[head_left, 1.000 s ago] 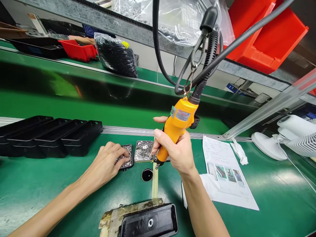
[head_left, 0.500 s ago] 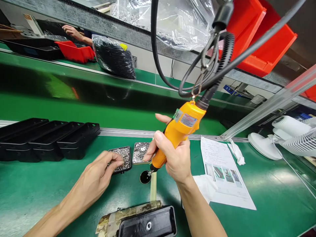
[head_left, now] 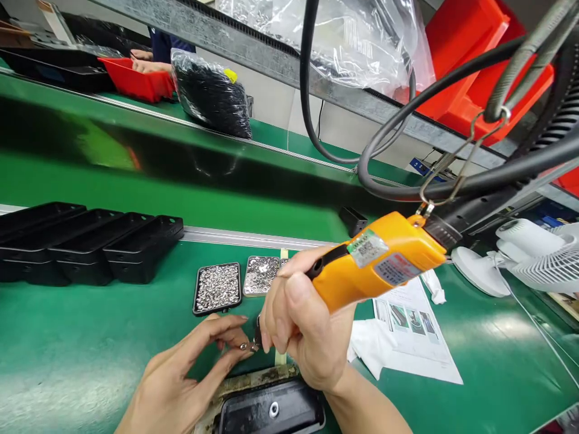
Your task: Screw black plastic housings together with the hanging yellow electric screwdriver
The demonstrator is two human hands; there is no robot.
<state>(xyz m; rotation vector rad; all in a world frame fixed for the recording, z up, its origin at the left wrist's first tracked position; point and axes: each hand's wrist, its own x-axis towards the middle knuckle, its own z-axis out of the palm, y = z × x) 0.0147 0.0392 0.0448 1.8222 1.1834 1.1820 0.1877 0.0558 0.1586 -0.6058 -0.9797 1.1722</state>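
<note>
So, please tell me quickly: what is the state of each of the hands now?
Left hand: closed in a pinch, holding a small metal piece.
Right hand: closed, holding the yellow electric screwdriver.

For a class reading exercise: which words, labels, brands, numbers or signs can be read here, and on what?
None reads clearly enough to quote.
Green and white label on the orange power driver: square code, print too small.
Silver label beside it: print blurred.
Paper sheet: partly covered, print too small.
</note>
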